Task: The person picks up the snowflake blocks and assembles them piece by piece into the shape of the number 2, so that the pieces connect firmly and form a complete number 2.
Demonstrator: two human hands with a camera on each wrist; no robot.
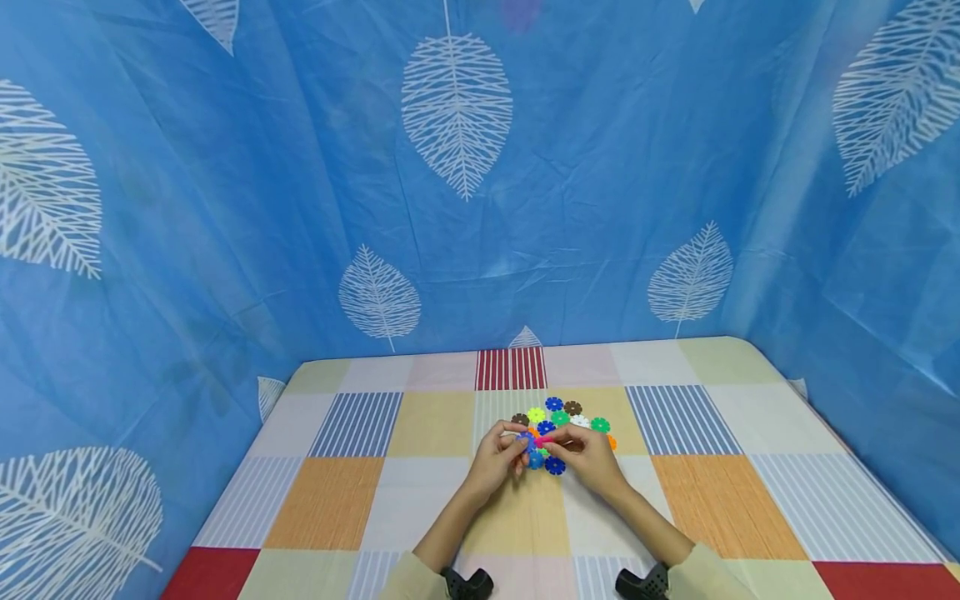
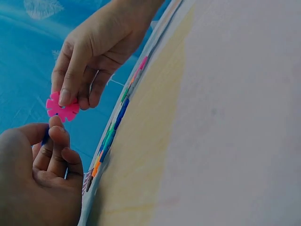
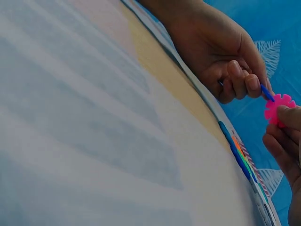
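Above the checked tablecloth (image 1: 435,425) my two hands meet. My left hand (image 1: 521,447) pinches a blue toothed disc (image 2: 45,135) on edge between thumb and fingers; the same blue disc (image 3: 266,92) shows in the right wrist view. My right hand (image 1: 547,447) pinches a pink toothed disc (image 2: 62,107), held flat-on and touching or nearly touching the blue one. The pink disc (image 3: 278,108) sits at my right fingertips. Under and behind both hands lies a cluster of loose discs (image 1: 558,414) in several colours.
Among the loose discs are a green one (image 1: 600,425), a brown one (image 1: 573,408) and a blue one (image 1: 555,466) by my right hand. A blue curtain with white leaves (image 1: 457,108) encloses the table on three sides. The cloth's edge (image 2: 101,155) carries discs seen edge-on.
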